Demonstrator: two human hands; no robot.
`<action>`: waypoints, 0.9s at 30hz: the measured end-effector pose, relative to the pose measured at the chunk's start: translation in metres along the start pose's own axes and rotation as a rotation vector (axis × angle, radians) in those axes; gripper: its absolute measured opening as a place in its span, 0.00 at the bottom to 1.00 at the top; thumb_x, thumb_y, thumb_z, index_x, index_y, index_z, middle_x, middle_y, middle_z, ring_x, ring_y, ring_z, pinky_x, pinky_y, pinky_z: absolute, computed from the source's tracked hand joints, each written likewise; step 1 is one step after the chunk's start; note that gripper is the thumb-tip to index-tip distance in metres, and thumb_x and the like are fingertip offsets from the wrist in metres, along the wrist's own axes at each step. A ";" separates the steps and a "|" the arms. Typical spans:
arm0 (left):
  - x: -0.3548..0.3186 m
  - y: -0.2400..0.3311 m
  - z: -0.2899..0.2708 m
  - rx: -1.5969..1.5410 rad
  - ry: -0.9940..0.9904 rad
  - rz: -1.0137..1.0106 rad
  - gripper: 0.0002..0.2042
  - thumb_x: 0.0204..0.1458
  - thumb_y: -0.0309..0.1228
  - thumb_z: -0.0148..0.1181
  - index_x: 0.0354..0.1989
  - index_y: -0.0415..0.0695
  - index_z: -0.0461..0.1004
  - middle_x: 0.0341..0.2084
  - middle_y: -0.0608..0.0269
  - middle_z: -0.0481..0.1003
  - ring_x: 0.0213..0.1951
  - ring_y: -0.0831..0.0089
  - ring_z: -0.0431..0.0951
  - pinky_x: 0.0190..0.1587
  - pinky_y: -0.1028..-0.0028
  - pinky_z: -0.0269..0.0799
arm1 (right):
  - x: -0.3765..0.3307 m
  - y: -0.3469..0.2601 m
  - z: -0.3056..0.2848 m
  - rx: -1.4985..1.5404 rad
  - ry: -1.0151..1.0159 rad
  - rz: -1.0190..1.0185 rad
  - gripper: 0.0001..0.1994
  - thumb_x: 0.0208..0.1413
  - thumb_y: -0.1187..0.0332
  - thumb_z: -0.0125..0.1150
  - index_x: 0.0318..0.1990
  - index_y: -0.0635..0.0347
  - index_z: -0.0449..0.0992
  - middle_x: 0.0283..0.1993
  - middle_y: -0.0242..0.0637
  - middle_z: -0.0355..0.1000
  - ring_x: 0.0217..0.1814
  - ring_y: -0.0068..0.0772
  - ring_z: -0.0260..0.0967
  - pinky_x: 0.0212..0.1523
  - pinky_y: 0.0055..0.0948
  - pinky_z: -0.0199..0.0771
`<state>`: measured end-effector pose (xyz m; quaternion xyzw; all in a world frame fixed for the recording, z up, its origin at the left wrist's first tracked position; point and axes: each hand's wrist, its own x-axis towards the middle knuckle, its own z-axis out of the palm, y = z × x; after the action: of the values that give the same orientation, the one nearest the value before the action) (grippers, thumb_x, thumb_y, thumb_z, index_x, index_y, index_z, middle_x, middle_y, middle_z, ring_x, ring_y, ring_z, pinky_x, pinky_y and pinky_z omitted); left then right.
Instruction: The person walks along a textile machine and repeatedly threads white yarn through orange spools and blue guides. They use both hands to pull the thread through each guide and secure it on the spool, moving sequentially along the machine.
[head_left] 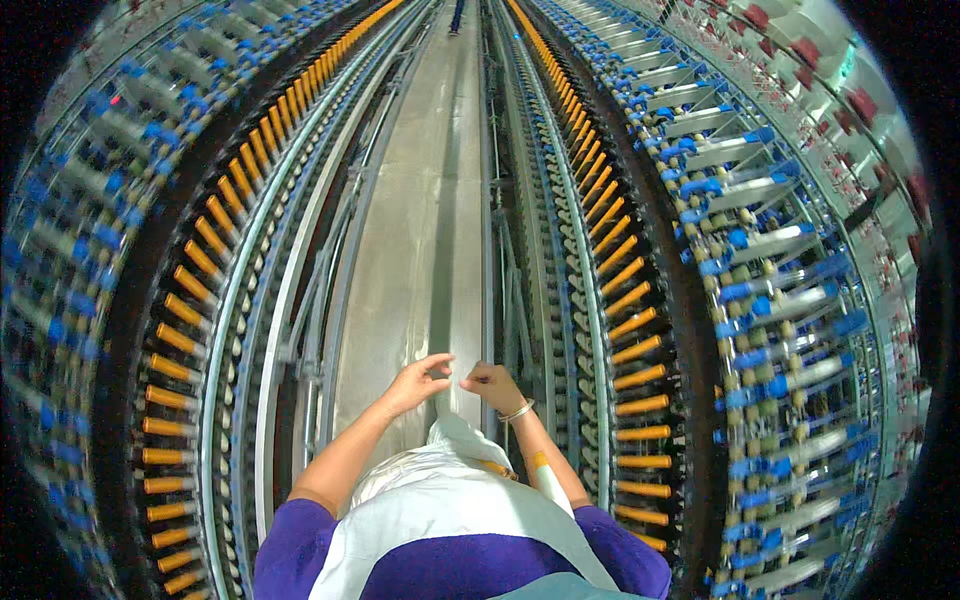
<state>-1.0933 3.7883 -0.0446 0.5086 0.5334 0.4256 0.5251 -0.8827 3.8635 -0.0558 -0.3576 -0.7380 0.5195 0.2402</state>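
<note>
My left hand (416, 385) is held in front of my waist, its thumb and bent fingers apart, with nothing visible between them. Just to its right, my right hand (493, 386) has its fingers curled in and closed; whether a fine thread is in them cannot be seen. A small gap separates the two hands. Around my right wrist is a pale bracelet (515, 411). Beside my right forearm a white bobbin with a yellow end (546, 478) sticks up from my white apron (430, 505). An orange piece (495, 467) shows near it, partly hidden by apron cloth.
Long spinning frames line both sides of a narrow aisle (400, 250). Orange bobbins stand in rows on the left machine (170, 398) and the right machine (640, 405). Blue and silver arms (745, 240) rise behind them. Someone's dark-clothed legs (456, 18) appear far down the aisle.
</note>
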 end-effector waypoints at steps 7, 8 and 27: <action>0.218 0.005 -0.101 0.071 -0.178 -0.232 0.12 0.49 0.33 0.62 0.40 0.42 0.78 0.23 0.67 0.76 0.27 0.80 0.72 0.29 0.78 0.68 | 0.255 0.040 -0.091 0.018 -0.182 -0.015 0.11 0.45 0.63 0.68 0.25 0.63 0.77 0.23 0.34 0.67 0.27 0.28 0.64 0.29 0.27 0.64; 0.240 0.010 -0.121 -0.019 -0.197 -0.375 0.11 0.50 0.33 0.62 0.39 0.40 0.78 0.23 0.67 0.76 0.27 0.80 0.72 0.30 0.78 0.68 | 0.295 0.037 -0.099 0.034 -0.283 -0.007 0.11 0.45 0.63 0.68 0.25 0.63 0.78 0.24 0.34 0.68 0.27 0.28 0.65 0.29 0.27 0.65; 0.939 0.076 -0.410 0.063 0.125 0.144 0.09 0.54 0.32 0.57 0.34 0.40 0.79 0.28 0.66 0.77 0.32 0.78 0.75 0.36 0.77 0.70 | 0.920 0.093 -0.346 0.105 0.066 0.124 0.11 0.49 0.66 0.66 0.26 0.66 0.77 0.25 0.31 0.66 0.28 0.21 0.61 0.30 0.23 0.61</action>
<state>-1.4282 4.7597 -0.0536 0.5342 0.5402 0.4761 0.4428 -1.1839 4.8041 -0.0395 -0.4066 -0.6779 0.5590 0.2503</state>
